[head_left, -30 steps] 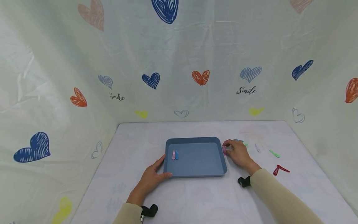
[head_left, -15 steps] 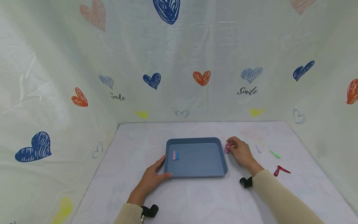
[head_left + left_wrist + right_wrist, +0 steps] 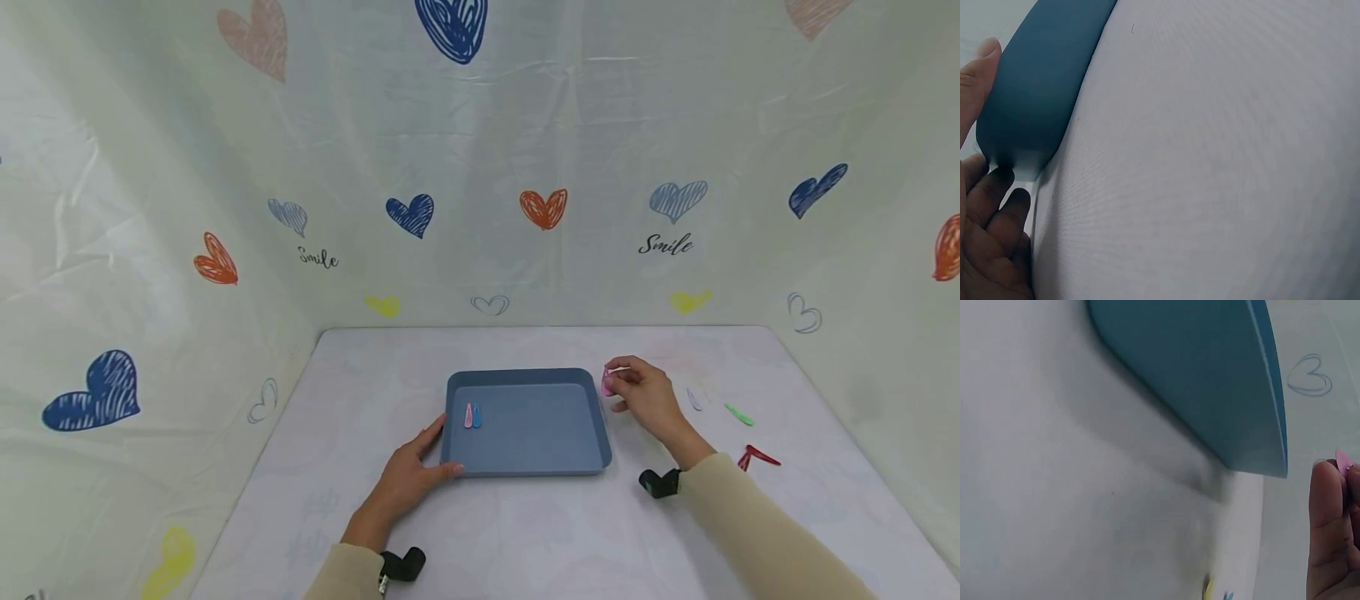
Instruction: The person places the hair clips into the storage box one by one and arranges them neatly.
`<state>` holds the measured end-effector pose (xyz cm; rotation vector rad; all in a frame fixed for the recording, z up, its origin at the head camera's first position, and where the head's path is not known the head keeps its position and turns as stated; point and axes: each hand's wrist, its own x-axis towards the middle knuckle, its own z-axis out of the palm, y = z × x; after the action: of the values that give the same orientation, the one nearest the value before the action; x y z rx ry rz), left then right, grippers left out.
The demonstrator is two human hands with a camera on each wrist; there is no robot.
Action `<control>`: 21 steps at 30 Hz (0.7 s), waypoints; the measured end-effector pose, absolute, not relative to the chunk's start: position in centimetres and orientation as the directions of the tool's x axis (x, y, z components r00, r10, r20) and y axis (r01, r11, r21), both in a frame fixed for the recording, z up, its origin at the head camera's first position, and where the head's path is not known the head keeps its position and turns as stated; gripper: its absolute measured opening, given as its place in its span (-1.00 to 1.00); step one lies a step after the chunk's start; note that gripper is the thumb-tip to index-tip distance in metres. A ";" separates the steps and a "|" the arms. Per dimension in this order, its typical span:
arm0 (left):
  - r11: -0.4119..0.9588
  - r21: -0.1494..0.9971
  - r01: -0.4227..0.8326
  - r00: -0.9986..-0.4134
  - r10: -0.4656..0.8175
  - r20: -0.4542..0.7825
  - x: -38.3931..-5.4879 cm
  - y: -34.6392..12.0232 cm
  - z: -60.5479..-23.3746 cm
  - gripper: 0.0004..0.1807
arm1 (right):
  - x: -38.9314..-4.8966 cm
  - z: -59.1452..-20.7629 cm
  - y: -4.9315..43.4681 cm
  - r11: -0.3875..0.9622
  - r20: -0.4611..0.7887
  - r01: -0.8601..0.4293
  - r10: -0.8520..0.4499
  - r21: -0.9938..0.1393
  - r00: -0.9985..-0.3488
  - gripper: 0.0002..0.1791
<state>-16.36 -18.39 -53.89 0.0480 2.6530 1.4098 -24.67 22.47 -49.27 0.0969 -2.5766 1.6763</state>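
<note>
A blue-grey tray lies on the white table, its near-left corner held by my left hand. The left wrist view shows that thumb over the rim and the fingertips against the outer wall of the tray. Two snap hair clips lie side by side in the tray, one pink and one blue. Just beyond the tray's right rim, my right hand pinches a pink hair clip between thumb and fingers. Only a pink tip of it shows in the right wrist view.
Right of my right hand lie a pale lilac clip, a green clip and red clips. A yellow-green clip and a bit of blue show low in the right wrist view. A heart-printed curtain hangs behind the table.
My right hand has risen slightly from the table with the pink clip and now holds it near the tray's far-right corner. The left hand and tray have stayed in place.
</note>
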 end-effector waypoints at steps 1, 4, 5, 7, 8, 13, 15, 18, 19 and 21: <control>0.559 0.828 -0.035 -0.990 0.093 -0.105 -16.4 -18.4 -53.9 0.05 | -24.7 -49.1 22.2 0.397 0.090 -0.090 -0.019 -0.913 -0.996 -0.69; 0.555 0.831 -0.035 -0.990 0.094 -0.104 -16.4 -18.4 -53.9 0.05 | -24.6 -48.8 21.3 0.381 0.090 -0.091 -0.021 -0.920 -0.996 -0.68; 0.557 0.830 -0.036 -0.990 0.093 -0.105 -16.4 -18.4 -53.9 0.05 | -24.6 -48.7 20.9 0.377 0.089 -0.091 -0.020 -0.922 -0.996 -0.68; 0.556 0.831 -0.037 -0.990 0.094 -0.107 -16.4 -18.4 -54.0 0.05 | -24.6 -48.5 20.2 0.363 0.094 -0.097 -0.026 -0.927 -0.995 -0.68; 0.557 0.830 -0.038 -0.990 0.093 -0.107 -16.4 -18.4 -54.0 0.05 | -24.5 -48.5 19.8 0.357 0.095 -0.097 -0.024 -0.929 -0.995 -0.68; 0.556 0.830 -0.040 -0.990 0.089 -0.108 -16.4 -18.5 -54.2 0.05 | -24.6 -48.4 18.0 0.319 0.104 -0.106 -0.023 -0.942 -0.994 -0.70; 0.556 0.830 -0.040 -0.990 0.089 -0.107 -16.5 -18.5 -54.2 0.05 | -24.7 -48.4 17.3 0.302 0.112 -0.115 -0.028 -0.946 -0.993 -0.71; 0.556 0.830 -0.037 -0.991 0.089 -0.104 -16.5 -18.5 -54.1 0.05 | -24.7 -48.6 16.3 0.281 0.112 -0.117 -0.032 -0.953 -0.993 -0.73; 0.557 0.830 -0.036 -0.991 0.089 -0.103 -16.5 -18.5 -54.2 0.05 | -24.8 -48.7 16.0 0.278 0.113 -0.116 -0.029 -0.954 -0.993 -0.72; 0.557 0.830 -0.033 -0.991 0.089 -0.100 -16.5 -18.5 -54.2 0.05 | -24.9 -48.9 15.4 0.277 0.111 -0.114 -0.027 -0.954 -0.993 -0.72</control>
<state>-16.52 -18.47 -54.17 0.0483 2.6553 1.4193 -24.85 15.41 -48.85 0.1350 -2.4513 1.8414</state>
